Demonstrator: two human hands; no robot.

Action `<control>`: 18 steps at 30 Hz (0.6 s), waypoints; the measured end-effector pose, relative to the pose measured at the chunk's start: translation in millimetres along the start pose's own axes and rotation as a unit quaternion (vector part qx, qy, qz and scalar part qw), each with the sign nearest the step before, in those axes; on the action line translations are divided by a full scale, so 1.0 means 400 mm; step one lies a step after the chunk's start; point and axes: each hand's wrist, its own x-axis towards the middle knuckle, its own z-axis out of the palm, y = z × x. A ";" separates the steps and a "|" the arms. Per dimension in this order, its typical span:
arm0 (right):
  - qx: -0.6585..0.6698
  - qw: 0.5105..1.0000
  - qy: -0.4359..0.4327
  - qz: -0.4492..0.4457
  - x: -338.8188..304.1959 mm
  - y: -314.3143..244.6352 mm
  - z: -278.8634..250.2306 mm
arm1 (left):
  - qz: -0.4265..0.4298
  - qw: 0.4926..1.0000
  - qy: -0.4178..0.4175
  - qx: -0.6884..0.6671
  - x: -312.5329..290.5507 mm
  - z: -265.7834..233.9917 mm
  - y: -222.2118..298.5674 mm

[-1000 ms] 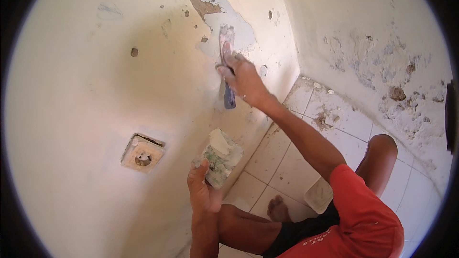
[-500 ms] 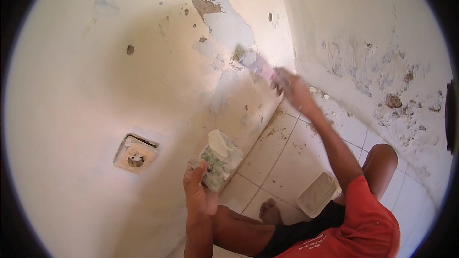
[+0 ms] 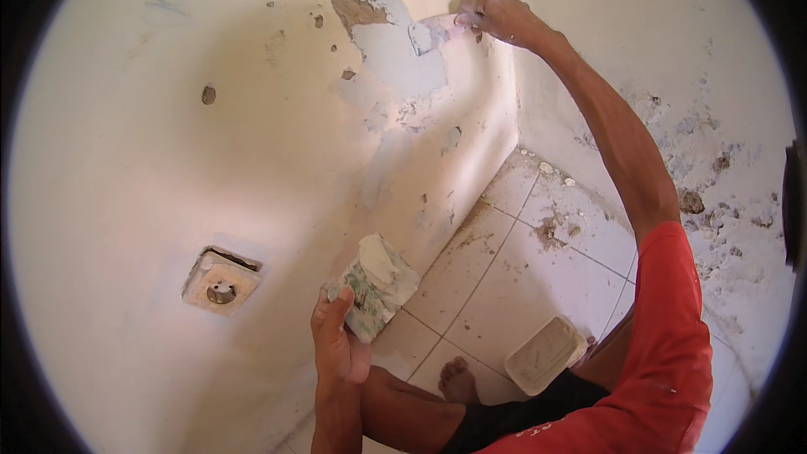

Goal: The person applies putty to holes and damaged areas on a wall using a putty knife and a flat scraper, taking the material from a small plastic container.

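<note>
My right hand [image 3: 498, 18] grips the handle of a putty knife [image 3: 433, 34], its blade tilted against the wall at the edge of a grey-white filler patch [image 3: 391, 55]. Bare brown plaster [image 3: 351, 2] shows at the patch's upper left. Lower down, my left hand [image 3: 340, 340] holds a flat board [image 3: 370, 298] with green stains. On that board sits a lump of cream putty [image 3: 378, 259]. The fingers under the board are partly hidden.
A loose wall socket [image 3: 220, 281] juts from the wall at left. A rectangular plastic tub [image 3: 546, 355] stands on the tiled floor [image 3: 487, 303], beside my legs. Crumbs of debris [image 3: 551, 233] lie near the corner. The right wall [image 3: 698, 168] is flaking and pitted.
My right hand has moved up along the wall with the putty knife, from below the filler patch to its upper right edge. My left hand and the board stay nearly in place.
</note>
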 end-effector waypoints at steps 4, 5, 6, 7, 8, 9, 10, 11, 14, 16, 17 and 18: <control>-0.106 0.989 0.071 -0.075 -0.019 0.150 -0.009 | -0.018 1.000 -0.008 -0.008 -0.004 0.022 -0.005; -0.099 0.990 0.077 -0.058 -0.044 0.182 -0.005 | -0.016 1.000 -0.004 -0.006 -0.007 0.022 -0.002; -0.097 0.991 0.081 -0.040 -0.073 0.207 -0.009 | -0.018 1.000 -0.003 -0.006 -0.002 0.022 -0.003; -0.036 0.998 0.043 0.024 -0.105 0.200 -0.011 | -0.019 1.000 0.002 -0.011 0.009 0.022 -0.008; 0.027 0.996 0.001 0.087 -0.146 0.174 -0.019 | -0.020 1.000 0.015 0.002 0.017 0.022 -0.010; 0.073 0.994 -0.008 0.085 -0.190 0.137 -0.020 | -0.026 0.999 0.035 0.012 0.022 0.017 -0.017; 0.123 0.989 -0.024 0.083 -0.235 0.095 -0.025 | -0.024 0.999 0.023 0.012 0.033 0.004 -0.025; 0.137 0.987 -0.026 0.075 -0.278 0.069 -0.044 | -0.025 1.000 0.015 0.013 0.035 0.002 -0.028; 0.131 0.983 -0.080 0.096 -0.391 -0.098 -0.114 | -0.006 1.000 0.015 0.016 0.048 0.046 -0.035; 0.196 0.965 -0.120 0.122 -0.455 -0.186 -0.111 | 0.027 0.999 0.012 0.019 0.066 0.045 -0.055; 0.226 0.952 -0.159 0.128 -0.477 -0.219 -0.108 | 0.026 0.999 0.018 0.017 0.071 0.043 -0.056; 0.256 0.937 -0.197 0.133 -0.495 -0.246 -0.101 | 0.032 0.999 0.014 0.039 0.072 0.039 -0.059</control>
